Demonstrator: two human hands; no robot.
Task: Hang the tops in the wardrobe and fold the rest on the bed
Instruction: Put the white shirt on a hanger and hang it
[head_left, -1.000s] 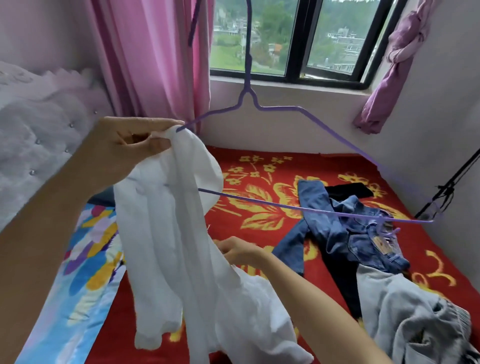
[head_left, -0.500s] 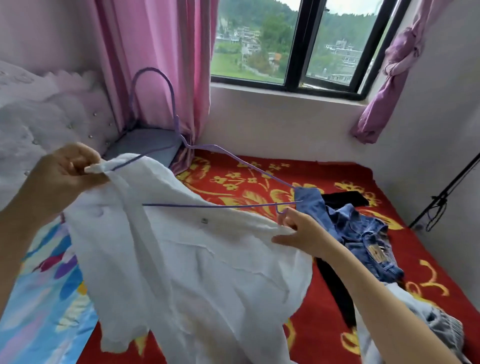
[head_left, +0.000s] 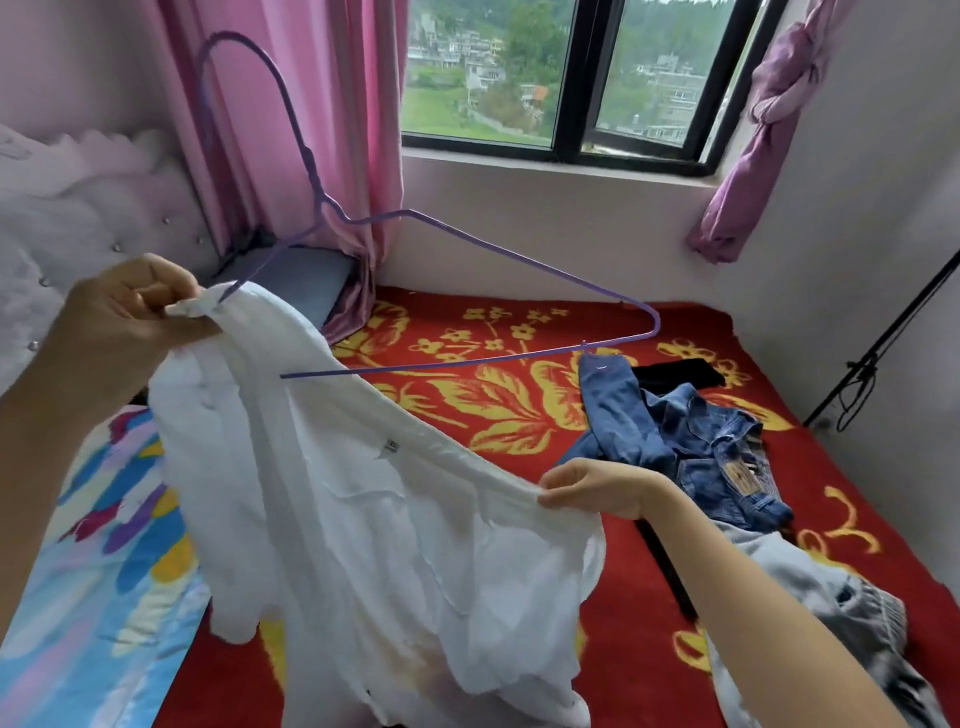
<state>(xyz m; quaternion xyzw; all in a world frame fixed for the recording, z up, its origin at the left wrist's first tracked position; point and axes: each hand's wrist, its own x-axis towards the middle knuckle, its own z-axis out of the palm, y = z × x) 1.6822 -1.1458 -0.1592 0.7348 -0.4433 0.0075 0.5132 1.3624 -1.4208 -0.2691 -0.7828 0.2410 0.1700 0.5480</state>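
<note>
1. White top (head_left: 363, 519): it is held up in the air over the bed (head_left: 519, 415), stretched between both hands, with its lower part hanging in loose folds.
2. Handling, as a judgement: the fabric looks thin, light and very soft. It drapes and wrinkles freely, so it will sag wherever it is not supported. It seems unlikely to slip in the fingers, but it could slide off smooth wire.
3. Purple wire hanger (head_left: 415, 364): one end is tucked inside the top's bunched corner at the left hand. The other end and the hook stick out bare. The wire looks thin, light and springy.
4. Where to hold: the stretched upper edge appears the best grip, near the free shoulder, so that it can be drawn over the bare end of the hanger.
5. Left hand (head_left: 124, 317): its fingers are curled tight round the bunched fabric where the hanger goes in.
6. Right hand (head_left: 592, 491): it pinches the far end of the taut edge between thumb and fingers.
7. Denim garments (head_left: 675, 431) and a grey garment (head_left: 831, 613) lie on the bed.
</note>
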